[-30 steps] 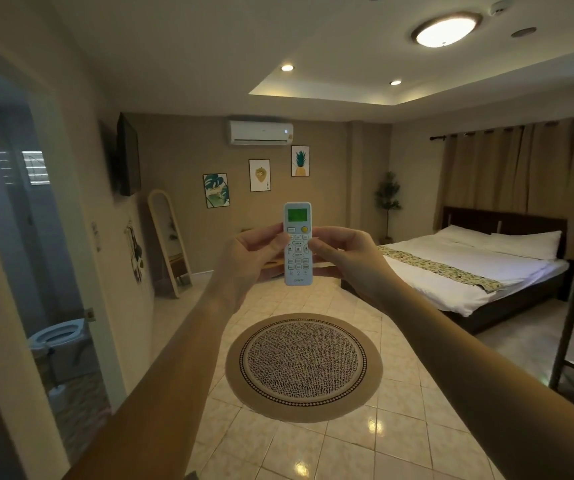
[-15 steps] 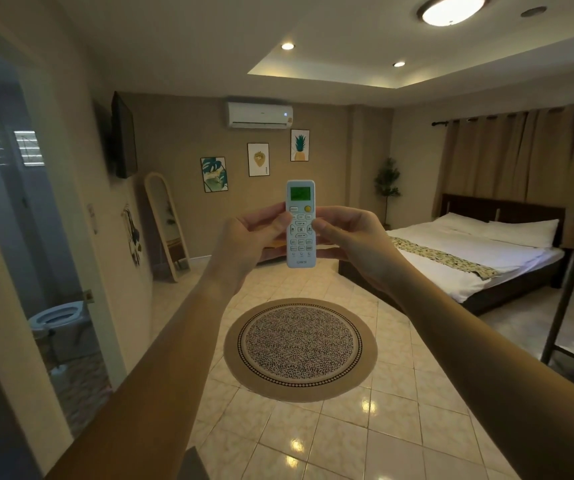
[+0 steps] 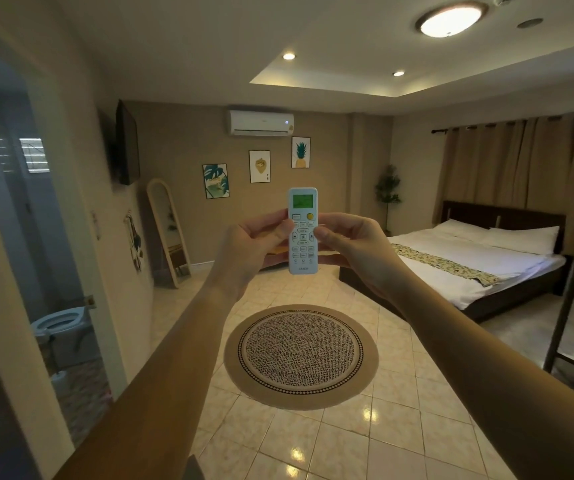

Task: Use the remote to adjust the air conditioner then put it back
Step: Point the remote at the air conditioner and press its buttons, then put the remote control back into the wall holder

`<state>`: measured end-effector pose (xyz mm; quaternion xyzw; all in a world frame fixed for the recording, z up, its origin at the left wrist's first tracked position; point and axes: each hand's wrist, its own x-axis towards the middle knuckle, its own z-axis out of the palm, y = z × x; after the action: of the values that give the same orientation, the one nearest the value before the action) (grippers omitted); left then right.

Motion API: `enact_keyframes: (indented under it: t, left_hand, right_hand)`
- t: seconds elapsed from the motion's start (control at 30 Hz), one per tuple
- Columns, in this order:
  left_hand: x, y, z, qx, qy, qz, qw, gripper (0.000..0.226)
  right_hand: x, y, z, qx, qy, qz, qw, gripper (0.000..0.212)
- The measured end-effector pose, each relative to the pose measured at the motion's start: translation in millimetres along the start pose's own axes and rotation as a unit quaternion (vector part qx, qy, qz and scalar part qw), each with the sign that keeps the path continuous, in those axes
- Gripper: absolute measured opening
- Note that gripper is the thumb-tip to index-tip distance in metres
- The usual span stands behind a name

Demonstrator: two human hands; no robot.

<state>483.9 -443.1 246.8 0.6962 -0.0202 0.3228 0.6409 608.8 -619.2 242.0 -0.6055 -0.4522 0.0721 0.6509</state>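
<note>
I held the remote (image 3: 302,230) up in front of me with both hands, arms stretched out. It stood straight up, long way up and down, with its green screen at the top and its buttons facing me. Its top end pointed up toward the air conditioner (image 3: 260,123), which sat high on the far wall, right above the remote in my view.

My left hand (image 3: 254,245) held the left edge, with the thumb pressed on the buttons near the middle. My right hand (image 3: 351,244) held the right edge, and its thumb pressed on the buttons too. Both hands pinched the remote from its two sides, so it sat right between them, about the same way from each.

I think I was in the button-pressing part of the job. The put-back part was not done yet. I could not see where the remote belonged. I could not tell which button each thumb was on, as they were too small to read.
</note>
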Motion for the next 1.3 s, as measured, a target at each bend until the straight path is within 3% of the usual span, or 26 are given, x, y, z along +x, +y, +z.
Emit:
enact_keyframes:
  t: [0.4,0.73,1.0,1.3]
  left_hand:
    - [-7,-1,-2,0.029,0.012,0.005,0.999,0.035]
    - [-38,-11,-29,0.044,0.081,-0.019,0.996,0.032]
    - [-79,-14,-82,0.07,0.162,-0.036,0.984,0.022]
    - [-125,-8,-198,0.106,0.236,-0.042,0.965,0.026]
  right_hand:
    - [-5,-1,6,-0.005,-0.002,0.012,1.0,0.029]
    - [-7,12,40,0.003,-0.044,0.038,0.998,0.024]
    - [1,30,108,0.005,-0.107,0.044,0.993,0.027]
    - [21,43,239,0.017,-0.169,0.035,0.985,0.027]
